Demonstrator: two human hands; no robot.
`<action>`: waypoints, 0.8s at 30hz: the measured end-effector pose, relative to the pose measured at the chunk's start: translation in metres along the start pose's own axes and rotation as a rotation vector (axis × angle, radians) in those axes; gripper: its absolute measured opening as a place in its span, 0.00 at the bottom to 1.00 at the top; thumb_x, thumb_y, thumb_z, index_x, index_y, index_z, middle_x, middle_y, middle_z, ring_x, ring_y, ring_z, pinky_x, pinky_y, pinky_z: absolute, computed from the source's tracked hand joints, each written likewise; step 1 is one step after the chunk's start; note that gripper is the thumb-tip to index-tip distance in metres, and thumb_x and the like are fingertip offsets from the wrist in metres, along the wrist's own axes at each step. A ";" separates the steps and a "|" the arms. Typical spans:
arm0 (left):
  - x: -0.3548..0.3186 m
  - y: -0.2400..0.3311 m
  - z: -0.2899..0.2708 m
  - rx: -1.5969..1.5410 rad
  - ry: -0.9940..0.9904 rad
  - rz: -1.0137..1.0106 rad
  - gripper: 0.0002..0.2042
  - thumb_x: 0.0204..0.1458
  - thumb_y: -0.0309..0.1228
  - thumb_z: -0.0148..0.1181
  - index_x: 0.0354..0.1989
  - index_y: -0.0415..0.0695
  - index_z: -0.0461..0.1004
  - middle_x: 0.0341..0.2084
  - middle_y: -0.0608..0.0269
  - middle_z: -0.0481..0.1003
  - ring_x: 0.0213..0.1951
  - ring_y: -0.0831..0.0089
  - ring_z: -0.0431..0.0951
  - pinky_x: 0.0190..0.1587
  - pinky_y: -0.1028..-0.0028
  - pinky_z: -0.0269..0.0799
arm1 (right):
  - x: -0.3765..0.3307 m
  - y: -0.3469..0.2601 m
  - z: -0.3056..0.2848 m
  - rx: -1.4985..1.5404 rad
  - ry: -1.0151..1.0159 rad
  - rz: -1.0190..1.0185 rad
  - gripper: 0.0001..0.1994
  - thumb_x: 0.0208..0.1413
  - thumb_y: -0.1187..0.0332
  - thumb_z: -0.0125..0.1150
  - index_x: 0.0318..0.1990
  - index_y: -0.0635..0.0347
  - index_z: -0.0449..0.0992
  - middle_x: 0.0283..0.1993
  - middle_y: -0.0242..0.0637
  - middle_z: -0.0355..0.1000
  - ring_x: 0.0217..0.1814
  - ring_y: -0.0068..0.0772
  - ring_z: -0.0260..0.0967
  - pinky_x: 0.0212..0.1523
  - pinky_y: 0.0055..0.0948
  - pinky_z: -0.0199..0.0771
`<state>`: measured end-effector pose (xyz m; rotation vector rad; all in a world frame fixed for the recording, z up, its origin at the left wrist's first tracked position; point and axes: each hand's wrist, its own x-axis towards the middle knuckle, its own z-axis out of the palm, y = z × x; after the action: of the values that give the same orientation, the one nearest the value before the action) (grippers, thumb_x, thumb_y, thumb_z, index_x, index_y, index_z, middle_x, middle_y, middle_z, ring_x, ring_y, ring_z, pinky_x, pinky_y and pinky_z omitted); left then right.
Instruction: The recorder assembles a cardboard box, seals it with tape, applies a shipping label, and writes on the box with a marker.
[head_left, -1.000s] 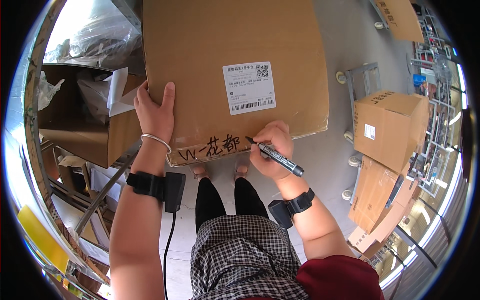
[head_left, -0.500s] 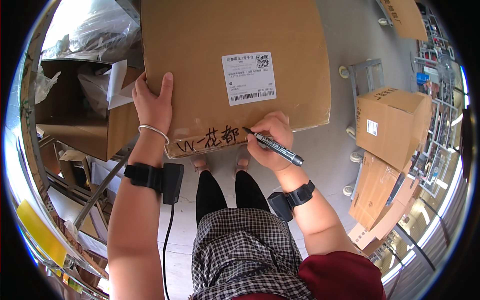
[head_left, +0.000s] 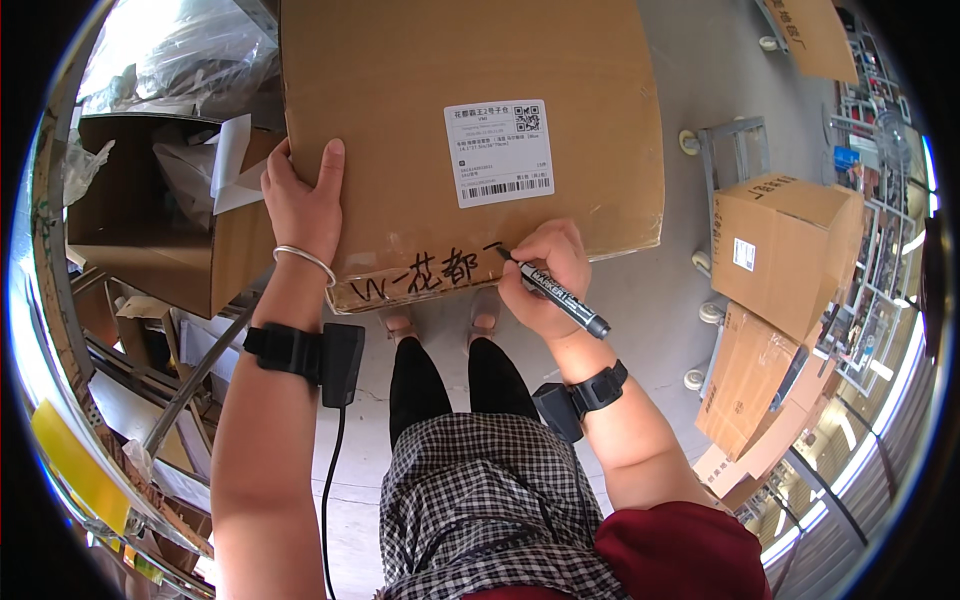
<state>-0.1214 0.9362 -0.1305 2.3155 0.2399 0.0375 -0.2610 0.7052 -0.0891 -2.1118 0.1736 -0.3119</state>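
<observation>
A large brown cardboard box (head_left: pixel 400 130) fills the upper middle, with a white printed label (head_left: pixel 498 153) on its upper face. My left hand (head_left: pixel 305 195) grips the box's left edge, thumb on the upper face and the other fingers curled over the side. Between the fingers of my right hand (head_left: pixel 548 275) is a black marker pen (head_left: pixel 565 302), its tip touching the taped near side of the box. Large black handwriting (head_left: pixel 420 277) runs along that side, ending at the pen tip.
At left stands an opened cardboard box (head_left: pixel 150 255) with a white paper sheet (head_left: pixel 235 165) at its flap; clear plastic wrap (head_left: pixel 190 60) lies beyond. On the right, cardboard boxes (head_left: pixel 780 250) rest on a wheeled metal cart (head_left: pixel 725 150). My feet (head_left: pixel 482 320) are below the near edge.
My right hand and the marker have shifted slightly right, and a new short black stroke stands after the earlier characters. My left hand stays on the box edge.
</observation>
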 end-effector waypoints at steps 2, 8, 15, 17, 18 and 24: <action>0.000 0.000 0.000 0.010 0.001 0.006 0.32 0.53 0.52 0.61 0.51 0.31 0.68 0.47 0.42 0.71 0.52 0.51 0.69 0.56 0.61 0.63 | 0.006 -0.005 -0.004 -0.055 -0.073 -0.074 0.12 0.30 0.77 0.65 0.26 0.54 0.71 0.25 0.30 0.70 0.35 0.39 0.66 0.45 0.36 0.62; 0.004 -0.006 0.001 -0.036 -0.029 -0.023 0.34 0.51 0.52 0.63 0.55 0.34 0.66 0.47 0.43 0.68 0.53 0.50 0.67 0.57 0.60 0.62 | 0.006 -0.003 -0.002 -0.088 -0.070 -0.133 0.13 0.29 0.78 0.63 0.26 0.55 0.70 0.24 0.32 0.69 0.35 0.40 0.66 0.44 0.37 0.63; 0.003 -0.004 0.000 -0.019 -0.032 -0.023 0.34 0.50 0.52 0.63 0.54 0.34 0.66 0.47 0.43 0.69 0.53 0.50 0.67 0.57 0.59 0.62 | 0.002 0.005 -0.006 -0.047 -0.057 -0.104 0.12 0.28 0.79 0.62 0.25 0.55 0.70 0.23 0.33 0.69 0.34 0.42 0.65 0.36 0.34 0.67; 0.003 -0.004 0.001 -0.015 -0.025 -0.022 0.34 0.50 0.52 0.63 0.54 0.34 0.66 0.47 0.43 0.69 0.53 0.50 0.67 0.57 0.59 0.62 | 0.003 0.004 -0.002 -0.032 -0.025 -0.092 0.12 0.29 0.79 0.62 0.25 0.55 0.70 0.23 0.32 0.69 0.34 0.41 0.65 0.37 0.34 0.67; 0.004 -0.005 0.001 -0.022 -0.032 -0.022 0.34 0.50 0.52 0.63 0.54 0.34 0.66 0.47 0.43 0.69 0.53 0.50 0.67 0.57 0.59 0.62 | 0.003 0.003 -0.001 -0.018 0.006 -0.082 0.12 0.29 0.78 0.62 0.25 0.55 0.70 0.23 0.32 0.69 0.34 0.40 0.65 0.38 0.34 0.66; 0.003 -0.007 0.001 -0.036 -0.037 -0.028 0.34 0.51 0.53 0.63 0.54 0.34 0.66 0.47 0.43 0.69 0.53 0.50 0.67 0.57 0.59 0.62 | 0.004 0.003 -0.004 -0.052 -0.080 -0.123 0.11 0.28 0.76 0.64 0.25 0.54 0.71 0.23 0.29 0.69 0.33 0.37 0.65 0.43 0.34 0.60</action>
<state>-0.1193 0.9407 -0.1358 2.2748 0.2508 -0.0144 -0.2585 0.6994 -0.0889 -2.1866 0.0043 -0.2977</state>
